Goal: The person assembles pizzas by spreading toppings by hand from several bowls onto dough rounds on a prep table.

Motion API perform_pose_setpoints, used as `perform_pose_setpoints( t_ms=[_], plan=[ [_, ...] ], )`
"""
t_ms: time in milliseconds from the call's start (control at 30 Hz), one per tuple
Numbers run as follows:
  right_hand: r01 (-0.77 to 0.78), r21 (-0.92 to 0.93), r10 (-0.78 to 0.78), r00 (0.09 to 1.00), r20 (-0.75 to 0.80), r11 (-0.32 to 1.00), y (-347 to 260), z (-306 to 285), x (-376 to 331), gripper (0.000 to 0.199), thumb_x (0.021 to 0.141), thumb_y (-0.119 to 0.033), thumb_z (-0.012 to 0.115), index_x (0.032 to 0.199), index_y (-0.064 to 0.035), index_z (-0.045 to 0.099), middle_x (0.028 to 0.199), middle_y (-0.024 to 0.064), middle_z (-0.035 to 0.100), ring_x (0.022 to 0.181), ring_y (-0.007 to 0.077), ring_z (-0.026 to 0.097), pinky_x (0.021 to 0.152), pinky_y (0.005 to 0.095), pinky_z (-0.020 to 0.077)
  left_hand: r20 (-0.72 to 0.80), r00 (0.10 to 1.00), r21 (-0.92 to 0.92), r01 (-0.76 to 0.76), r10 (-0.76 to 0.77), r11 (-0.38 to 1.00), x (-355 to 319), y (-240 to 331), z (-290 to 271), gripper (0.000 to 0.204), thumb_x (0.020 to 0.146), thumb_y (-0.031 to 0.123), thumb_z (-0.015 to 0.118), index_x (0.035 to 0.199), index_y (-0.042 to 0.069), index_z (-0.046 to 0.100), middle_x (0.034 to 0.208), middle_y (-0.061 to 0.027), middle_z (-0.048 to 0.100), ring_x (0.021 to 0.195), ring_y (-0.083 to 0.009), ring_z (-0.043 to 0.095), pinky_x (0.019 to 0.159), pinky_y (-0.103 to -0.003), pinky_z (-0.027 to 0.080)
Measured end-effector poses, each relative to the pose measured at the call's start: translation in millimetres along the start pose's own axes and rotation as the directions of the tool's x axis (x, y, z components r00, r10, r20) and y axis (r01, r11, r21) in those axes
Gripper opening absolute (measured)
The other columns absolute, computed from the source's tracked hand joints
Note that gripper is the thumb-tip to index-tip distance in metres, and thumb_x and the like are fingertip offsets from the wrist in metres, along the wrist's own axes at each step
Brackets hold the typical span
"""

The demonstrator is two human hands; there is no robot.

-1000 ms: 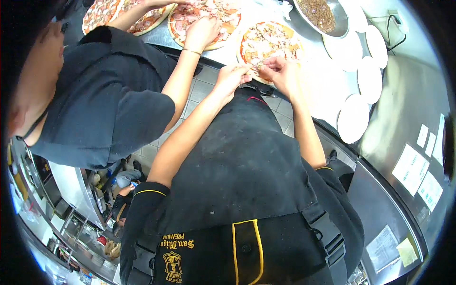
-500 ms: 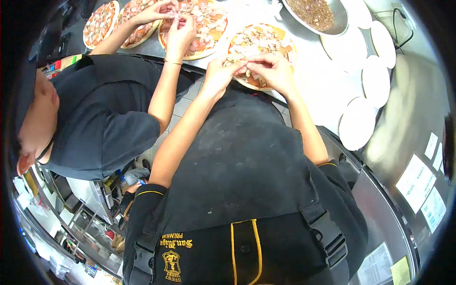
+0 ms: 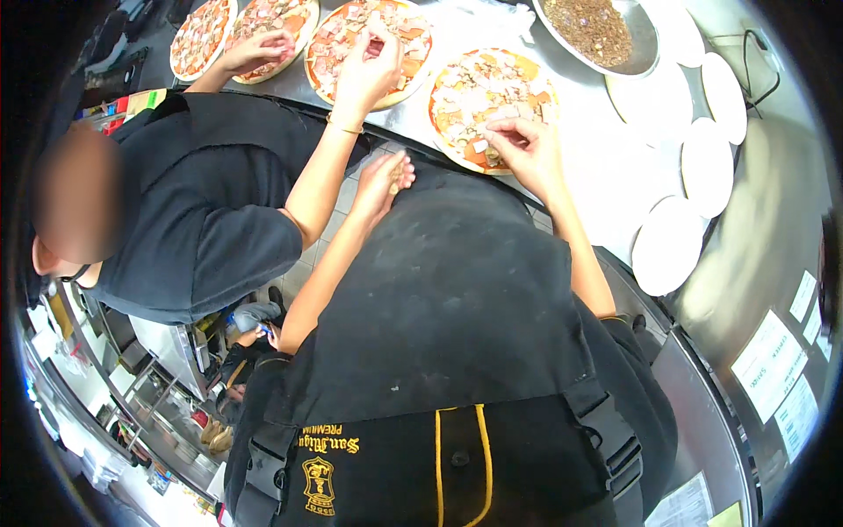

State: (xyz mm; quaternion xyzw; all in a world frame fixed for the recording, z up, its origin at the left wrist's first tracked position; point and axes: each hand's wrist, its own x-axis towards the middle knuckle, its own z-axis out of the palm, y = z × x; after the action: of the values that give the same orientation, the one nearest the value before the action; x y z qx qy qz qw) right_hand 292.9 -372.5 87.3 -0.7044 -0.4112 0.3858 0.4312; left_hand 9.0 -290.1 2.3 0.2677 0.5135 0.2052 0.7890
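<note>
In front of me a round pizza (image 3: 479,92) lies at the table's near edge, covered with orange-red slices, pale pink squares and small brownish pieces. My right hand (image 3: 536,158) is over its near right side, thumb and fingers pinched together; whatever is between the fingertips is too small to name. My left hand (image 3: 379,186) is off the table, beside my dark apron, curled around pale yellowish topping pieces (image 3: 395,180). Left of my pizza is another topped pizza (image 3: 413,66), with a co-worker's hand (image 3: 369,75) above it, fingers pinched.
A metal bowl (image 3: 652,48) of brown crumbly topping stands at the far right. Several pale dough bases (image 3: 669,246) lie along the table's right side. Two more pizzas (image 3: 200,39) are at the far left. A co-worker in black (image 3: 202,211) stands close on my left.
My left hand has drawn back from the pizza toward my body, away from my right hand. The right hand stays at the pizza's near side. The co-worker's hands have moved apart.
</note>
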Motion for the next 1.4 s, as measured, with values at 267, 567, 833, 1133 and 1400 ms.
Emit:
perform_pose_setpoints(
  t_ms=[267, 567, 833, 1133, 1400],
  plan=[
    [-0.017, 0.032, 0.018, 0.999, -0.035, 0.999, -2, -14, -16, 0.018, 0.094, -0.016, 0.077, 0.107, -0.0042, 0.077, 0.098, 0.0026, 0.074, 0.081, 0.007, 0.063, 0.076, 0.0241, 0.0518, -0.026, 0.995, -0.23, 0.087, -0.096, 0.969, -39, -26, -27, 0.026, 0.101, 0.017, 0.055, 0.113, -0.005, 0.064, 0.096, -0.0135, 0.071, 0.082, -0.0203, 0.07, 0.073, -0.029, 0.059],
    [-0.13, 0.163, 0.133, 0.991, -0.005, 0.978, -4, -13, -43, 0.02, 0.093, -0.014, 0.078, 0.108, -0.0003, 0.076, 0.097, 0.0036, 0.075, 0.084, 0.0075, 0.065, 0.076, 0.0234, 0.0516, -0.045, 0.995, -0.278, 0.071, -0.087, 0.958, -82, -57, -39, 0.027, 0.099, 0.005, 0.06, 0.123, -0.006, 0.061, 0.106, -0.0121, 0.07, 0.092, -0.019, 0.069, 0.083, -0.028, 0.059],
    [-0.3, 0.017, 0.29, 0.933, 0.215, 0.954, 34, 25, -96, 0.036, 0.092, -0.021, 0.079, 0.12, -0.0004, 0.071, 0.094, 0.0034, 0.074, 0.079, 0.0085, 0.065, 0.071, 0.024, 0.0512, -0.093, 0.995, -0.274, 0.015, -0.042, 0.962, -129, -113, -74, 0.026, 0.1, 0.009, 0.063, 0.12, -0.007, 0.067, 0.1, -0.0097, 0.07, 0.086, -0.0168, 0.069, 0.079, -0.027, 0.058],
    [-0.484, 0.212, 0.463, 0.875, 0.14, 0.849, 147, 100, -93, 0.131, 0.087, -0.022, 0.083, 0.158, -0.0097, -0.026, 0.12, 0.0124, 0.065, 0.08, 0.0174, 0.068, 0.067, 0.0321, 0.0586, -0.14, 0.988, -0.262, 0.03, -0.069, 0.964, -183, -202, -111, 0.029, 0.101, 0.016, 0.066, 0.123, -0.004, 0.067, 0.094, -0.0058, 0.068, 0.082, -0.0135, 0.066, 0.074, -0.027, 0.055],
    [-0.392, -0.037, 0.389, 0.919, -0.069, 0.919, 158, 102, -85, 0.069, 0.084, -0.015, 0.077, 0.137, 0.009, 0.04, 0.106, 0.0131, 0.074, 0.079, 0.0183, 0.072, 0.068, 0.0314, 0.0593, -0.178, 0.969, -0.206, 0.133, -0.17, 0.97, -222, -258, -135, 0.029, 0.101, 0.015, 0.066, 0.124, -0.003, 0.067, 0.097, -0.0062, 0.069, 0.082, -0.0135, 0.066, 0.074, -0.027, 0.055]
  ],
)
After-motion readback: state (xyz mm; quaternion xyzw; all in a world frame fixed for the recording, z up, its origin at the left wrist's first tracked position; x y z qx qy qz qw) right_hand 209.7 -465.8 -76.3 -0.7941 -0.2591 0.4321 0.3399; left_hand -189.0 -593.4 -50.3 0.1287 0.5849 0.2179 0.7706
